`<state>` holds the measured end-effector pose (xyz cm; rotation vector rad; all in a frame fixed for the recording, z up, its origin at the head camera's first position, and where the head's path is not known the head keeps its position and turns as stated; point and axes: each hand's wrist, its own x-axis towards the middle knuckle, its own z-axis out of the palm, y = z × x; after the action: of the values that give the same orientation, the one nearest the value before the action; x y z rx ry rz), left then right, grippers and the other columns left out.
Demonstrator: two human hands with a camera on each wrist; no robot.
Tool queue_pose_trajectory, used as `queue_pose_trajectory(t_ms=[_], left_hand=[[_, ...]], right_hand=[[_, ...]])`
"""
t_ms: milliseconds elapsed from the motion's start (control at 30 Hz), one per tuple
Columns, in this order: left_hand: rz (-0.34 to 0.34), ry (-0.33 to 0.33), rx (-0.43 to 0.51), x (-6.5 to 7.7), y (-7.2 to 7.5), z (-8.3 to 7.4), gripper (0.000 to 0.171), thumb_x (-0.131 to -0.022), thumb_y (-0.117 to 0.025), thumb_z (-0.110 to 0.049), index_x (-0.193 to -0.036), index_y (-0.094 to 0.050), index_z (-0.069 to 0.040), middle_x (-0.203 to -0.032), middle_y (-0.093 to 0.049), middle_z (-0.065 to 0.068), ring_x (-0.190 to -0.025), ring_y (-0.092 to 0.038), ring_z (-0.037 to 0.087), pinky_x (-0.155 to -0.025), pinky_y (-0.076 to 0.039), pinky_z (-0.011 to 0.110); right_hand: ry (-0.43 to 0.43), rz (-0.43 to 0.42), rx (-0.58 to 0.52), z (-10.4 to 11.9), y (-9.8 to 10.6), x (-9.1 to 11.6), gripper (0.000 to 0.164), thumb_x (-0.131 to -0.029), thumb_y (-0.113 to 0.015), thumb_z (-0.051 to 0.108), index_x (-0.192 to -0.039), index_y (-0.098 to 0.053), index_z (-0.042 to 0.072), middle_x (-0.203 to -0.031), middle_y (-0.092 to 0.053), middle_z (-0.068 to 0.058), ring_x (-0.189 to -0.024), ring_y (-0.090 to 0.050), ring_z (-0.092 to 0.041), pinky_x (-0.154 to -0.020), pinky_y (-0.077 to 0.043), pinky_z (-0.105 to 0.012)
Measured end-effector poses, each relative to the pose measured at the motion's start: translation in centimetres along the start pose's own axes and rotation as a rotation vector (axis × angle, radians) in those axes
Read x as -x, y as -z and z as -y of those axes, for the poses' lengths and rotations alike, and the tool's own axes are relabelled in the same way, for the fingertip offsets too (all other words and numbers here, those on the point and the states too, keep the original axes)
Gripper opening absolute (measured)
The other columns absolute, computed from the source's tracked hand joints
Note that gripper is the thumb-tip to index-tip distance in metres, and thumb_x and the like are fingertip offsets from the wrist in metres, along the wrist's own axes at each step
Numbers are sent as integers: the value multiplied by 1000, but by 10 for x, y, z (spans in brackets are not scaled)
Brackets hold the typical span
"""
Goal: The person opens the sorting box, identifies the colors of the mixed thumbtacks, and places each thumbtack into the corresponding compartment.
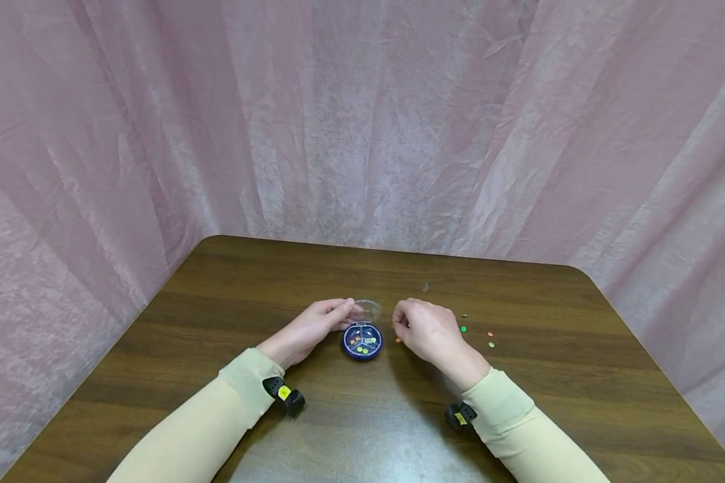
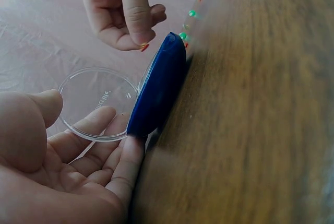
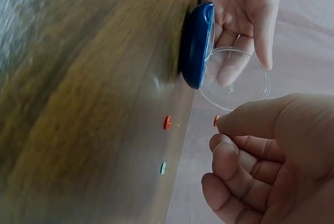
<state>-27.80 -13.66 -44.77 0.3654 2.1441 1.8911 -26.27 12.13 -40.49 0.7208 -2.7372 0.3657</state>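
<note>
in my head view i see the round blue plastic case (image 1: 362,357) low centre on the brown wooden counter (image 1: 580,376), hinge side towards the frame's top, its clear round lid (image 1: 368,310) raised there. my left hand (image 1: 311,329) pinches the lid's rim; my right hand (image 1: 430,327) pinches a small red disc (image 3: 216,120), seen edge-on, long axis near vertical, in the right wrist view, partly thumb-covered. the lid's lettering is too faint for me to read.
</note>
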Motion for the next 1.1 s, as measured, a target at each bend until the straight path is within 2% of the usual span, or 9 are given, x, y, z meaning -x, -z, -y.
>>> queue_pose_trajectory(t_ms=[233,467,667,1100], left_hand=[[8,-1,-9,1,1,2,49,-120,-49,-39,-140,-71,-1,-144,-70,14,-138,-62,29,-121,-48,48],[12,-3,-7,0,1,2,49,-120,-49,-39,-140,-71,0,-144,-70,14,-138,-62,29,-120,-48,47],[15,-10,-7,0,1,2,50,-120,-49,-39,-141,-71,1,-145,-70,15,-139,-62,30,-120,-48,47],[15,-7,-2,0,2,1,49,-120,-49,-38,-140,-71,1,-144,-70,15,-138,-63,29,-120,-49,46]], right_hand=[[12,-37,-24,6,0,0,20,-87,-80,7,-82,-70,22,-80,-62,12,-69,-60,-10,-59,-53,-38],[34,-57,-58,9,0,0,14,-90,-81,10,-86,-74,21,-81,-62,12,-71,-61,-9,-61,-53,-38],[63,-80,-73,10,-2,0,18,-89,-82,8,-86,-73,23,-81,-62,13,-72,-62,-8,-60,-53,-37],[77,-83,-75,13,-3,0,18,-91,-83,8,-86,-73,22,-80,-62,12,-70,-60,-8,-59,-51,-35]])
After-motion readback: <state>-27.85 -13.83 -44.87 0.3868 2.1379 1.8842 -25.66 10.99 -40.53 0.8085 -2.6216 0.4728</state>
